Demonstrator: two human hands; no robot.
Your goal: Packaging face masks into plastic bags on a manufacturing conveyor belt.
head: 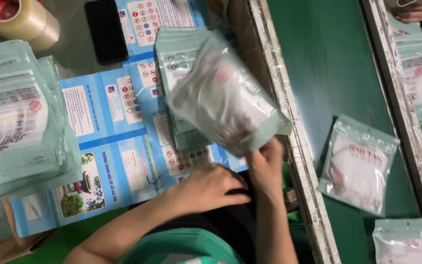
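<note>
Pinching a filled clear pouch [225, 95] by its green lower edge, the right hand [265, 164] holds it tilted just left of the green conveyor belt [328, 63]. Beside it, the left hand [206, 188] rests curled, fingers together, holding nothing visible, near the belt's rail.

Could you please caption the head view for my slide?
Right hand lifts a clear packet beside a green conveyor; left hand rests below.
</note>
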